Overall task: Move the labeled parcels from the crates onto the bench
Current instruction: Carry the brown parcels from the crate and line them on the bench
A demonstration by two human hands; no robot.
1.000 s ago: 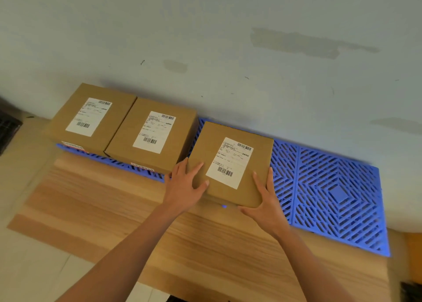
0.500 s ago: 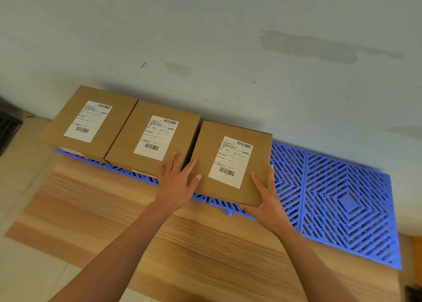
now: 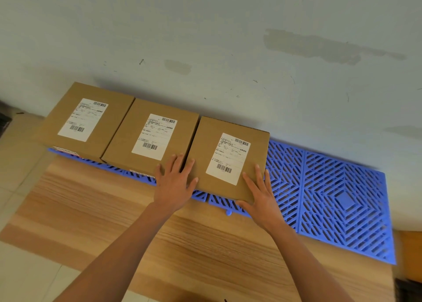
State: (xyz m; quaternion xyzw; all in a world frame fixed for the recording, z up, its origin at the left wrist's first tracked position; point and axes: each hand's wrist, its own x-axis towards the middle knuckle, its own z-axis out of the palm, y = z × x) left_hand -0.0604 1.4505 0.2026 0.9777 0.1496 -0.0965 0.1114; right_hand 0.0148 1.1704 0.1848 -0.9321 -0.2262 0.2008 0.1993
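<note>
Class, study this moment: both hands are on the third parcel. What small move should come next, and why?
Probably let go and draw back: the third parcel appears to sit on the blue grid, snug beside the middle parcel, with left hand and right hand flat against it.

Three parcels are showing plain brown cardboard, each carrying a white label printed with black barcodes: the left parcel, the middle parcel and the right parcel. Under them, a blue grid mat is displaying slanted slots in nested diamonds. In front of the mat, the bench is showing light wood grain streaked darker brown.
</note>
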